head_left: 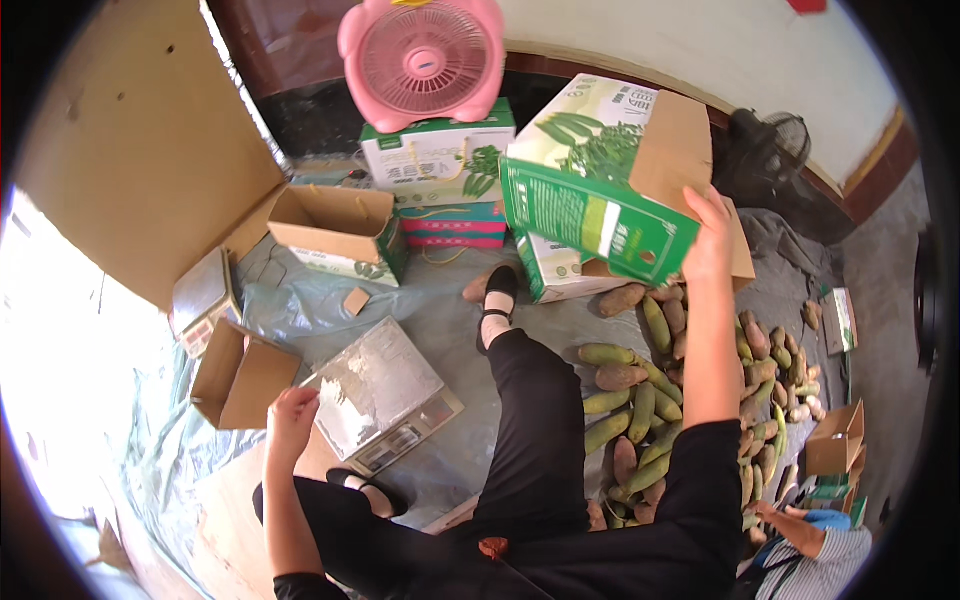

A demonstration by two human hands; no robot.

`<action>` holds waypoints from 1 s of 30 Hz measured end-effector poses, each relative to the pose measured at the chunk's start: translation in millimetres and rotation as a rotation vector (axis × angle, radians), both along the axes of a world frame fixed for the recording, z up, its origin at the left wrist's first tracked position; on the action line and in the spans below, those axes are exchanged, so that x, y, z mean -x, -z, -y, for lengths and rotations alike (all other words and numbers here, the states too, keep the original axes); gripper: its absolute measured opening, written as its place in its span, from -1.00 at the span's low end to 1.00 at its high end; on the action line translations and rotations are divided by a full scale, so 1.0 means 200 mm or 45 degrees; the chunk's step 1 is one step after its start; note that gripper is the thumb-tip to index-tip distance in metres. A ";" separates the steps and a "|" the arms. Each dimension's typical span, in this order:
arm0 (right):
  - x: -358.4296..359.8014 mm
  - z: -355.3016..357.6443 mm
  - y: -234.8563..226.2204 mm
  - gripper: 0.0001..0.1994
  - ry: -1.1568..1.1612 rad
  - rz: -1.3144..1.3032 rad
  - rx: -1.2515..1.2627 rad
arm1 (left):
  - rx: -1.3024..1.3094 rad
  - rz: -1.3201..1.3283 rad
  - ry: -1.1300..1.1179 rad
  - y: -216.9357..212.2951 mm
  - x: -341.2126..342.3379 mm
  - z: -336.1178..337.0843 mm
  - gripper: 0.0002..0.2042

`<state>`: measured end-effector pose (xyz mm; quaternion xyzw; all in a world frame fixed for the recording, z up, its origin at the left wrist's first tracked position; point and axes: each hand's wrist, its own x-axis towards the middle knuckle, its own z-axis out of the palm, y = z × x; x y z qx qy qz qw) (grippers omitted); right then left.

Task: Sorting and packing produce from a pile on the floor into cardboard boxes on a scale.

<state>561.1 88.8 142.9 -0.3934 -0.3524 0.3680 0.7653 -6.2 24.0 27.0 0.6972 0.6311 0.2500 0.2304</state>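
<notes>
My right hand grips the edge of a green and white cardboard box and holds it tilted in the air above another open box. My left hand rests low beside a flat weighing scale with a silvery top, fingers loosely curled, holding nothing. My legs in black trousers stretch forward between the scale and a heap of green and brown oblong vegetables on a grey plastic sheet.
A pink fan stands on stacked green and red boxes. Open brown cartons lie at left. Another person's sleeve shows at lower right near small boxes. A black fan stands far right.
</notes>
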 end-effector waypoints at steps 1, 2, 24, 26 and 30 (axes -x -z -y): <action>0.05 0.04 -0.05 -0.69 -0.059 0.039 0.026 | -0.007 0.021 -0.022 0.02 -0.01 -0.02 -0.87; 0.12 0.07 -0.09 -0.68 -0.131 0.068 0.058 | -0.015 0.092 -0.067 0.03 0.00 -0.02 -0.86; 1.41 -0.03 0.67 -0.81 -1.119 2.115 -0.536 | -0.968 -0.259 -0.346 -0.13 0.11 0.07 -0.67; 1.44 -0.05 0.86 -0.78 -1.199 2.410 -0.520 | -0.762 -0.274 -0.198 -0.09 0.11 0.07 -0.73; 1.44 -0.10 0.91 -0.79 -1.132 2.374 -0.432 | -0.300 -0.220 0.076 0.00 0.11 0.06 -0.67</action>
